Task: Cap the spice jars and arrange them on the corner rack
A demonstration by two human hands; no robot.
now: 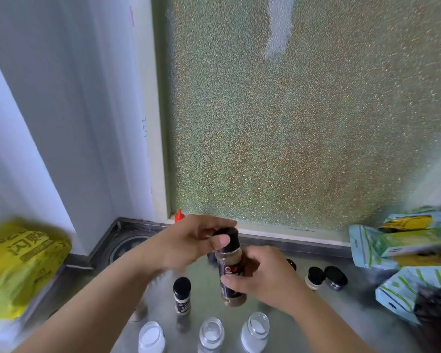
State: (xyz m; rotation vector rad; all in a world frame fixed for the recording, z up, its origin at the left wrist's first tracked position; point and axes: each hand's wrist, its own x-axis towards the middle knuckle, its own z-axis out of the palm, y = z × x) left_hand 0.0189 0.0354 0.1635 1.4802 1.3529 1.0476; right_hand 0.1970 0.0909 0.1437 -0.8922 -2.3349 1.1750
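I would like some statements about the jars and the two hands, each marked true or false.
1. The left hand grips the black cap of the held jar. True.
2. The right hand rests flat on the counter. False: it holds the jar's body.
3. Three open jars with white contents stand nearest the camera. True.
4. The small jar left of the held one has no cap. False: it has a black cap.

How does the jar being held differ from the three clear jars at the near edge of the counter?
The held jar carries a black cap gripped by the left hand, with the right hand round its body; the three clear jars stand uncapped on the counter. The held jar holds brown spice and has a dark label; the three hold white contents. All are upright.
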